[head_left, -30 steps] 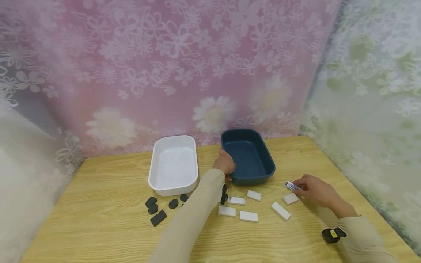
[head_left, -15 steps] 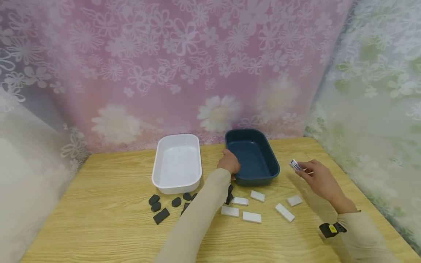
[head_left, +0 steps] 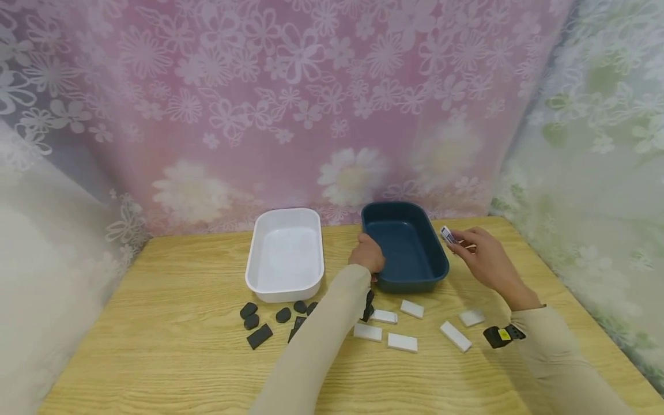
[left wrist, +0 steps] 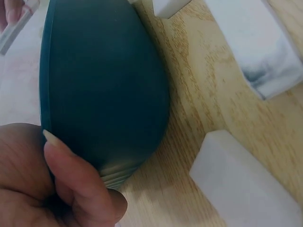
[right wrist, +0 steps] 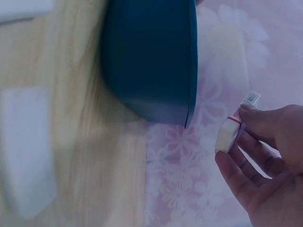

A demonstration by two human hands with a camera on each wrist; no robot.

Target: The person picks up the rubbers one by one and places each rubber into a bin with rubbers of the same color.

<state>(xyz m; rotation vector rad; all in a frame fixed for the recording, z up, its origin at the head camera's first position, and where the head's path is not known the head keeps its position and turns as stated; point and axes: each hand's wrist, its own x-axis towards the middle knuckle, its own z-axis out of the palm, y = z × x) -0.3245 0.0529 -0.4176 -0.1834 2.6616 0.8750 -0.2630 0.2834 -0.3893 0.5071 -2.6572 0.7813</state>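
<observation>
My left hand [head_left: 367, 254] grips the near left rim of a dark teal basin [head_left: 404, 286]. In the left wrist view the thumb and fingers [left wrist: 75, 175] curl round the basin's edge. My right hand [head_left: 490, 259] pinches a white eraser [right wrist: 229, 132] in a printed sleeve, held up just off the basin's right rim. The sleeve's barcode end shows in the right wrist view. Several white erasers [head_left: 402, 342] lie on the wooden table in front of the basin, some apart from each other; one is partly behind the left wrist strap.
A white basin [head_left: 284, 297] stands left of the teal one. Before it lie several small black pieces [head_left: 260, 336], some rounded and some oblong, partly covered by the left sleeve [head_left: 316, 346]. Floral curtains [head_left: 332, 104] hang behind and beside the wooden table [head_left: 155, 323].
My right hand has lifted the eraser from the right side of the table and carried it up and left to the teal basin's right rim. The left hand keeps its grip on the basin.
</observation>
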